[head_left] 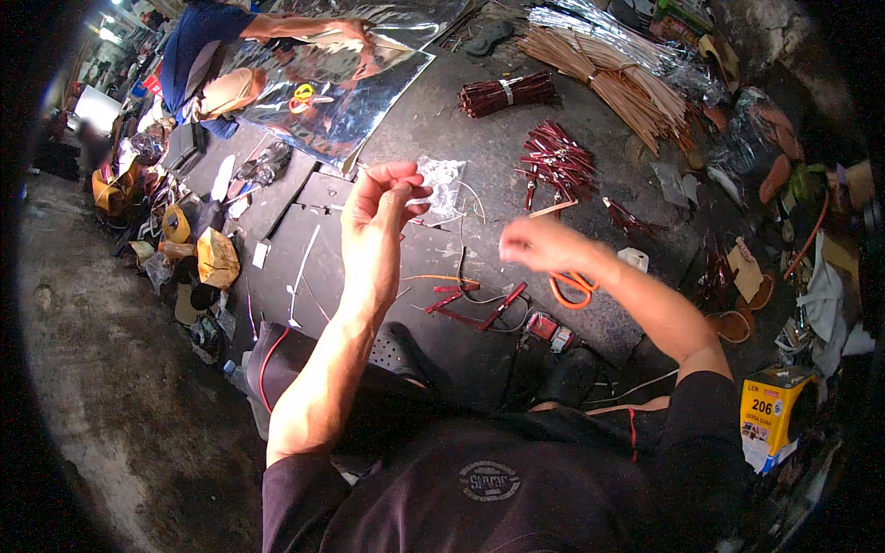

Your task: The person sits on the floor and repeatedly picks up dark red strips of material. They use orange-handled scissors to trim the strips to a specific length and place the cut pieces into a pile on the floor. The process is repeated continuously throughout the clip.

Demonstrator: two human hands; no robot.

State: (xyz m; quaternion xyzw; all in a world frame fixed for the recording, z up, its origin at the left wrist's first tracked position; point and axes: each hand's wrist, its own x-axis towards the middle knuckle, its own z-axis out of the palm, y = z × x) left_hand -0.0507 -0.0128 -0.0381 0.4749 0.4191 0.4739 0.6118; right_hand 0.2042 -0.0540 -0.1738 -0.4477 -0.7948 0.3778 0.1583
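Observation:
My left hand (380,207) is raised over the work surface, thumb and fingers pinched together. Whatever lies in the pinch, if anything, is too small to make out. Just beyond it is a clear plastic bag (444,184) of small shiny pieces. To its right hovers my right hand (539,244), smeared by motion, its fingers unclear. A loop of orange scissor handles (573,291) shows below my right wrist. Several short dark red straps (489,318) lie nearer me. A pile of dark red straps with metal ends (558,161) sits beyond the right hand.
Farther off lie a tied dark red bundle (507,94) and long tan strips (599,74). At upper left, a co-worker's arm (313,28) reaches over a shiny sheet (369,101) with scissors (304,98) on it. A yellow container (774,415) stands at lower right.

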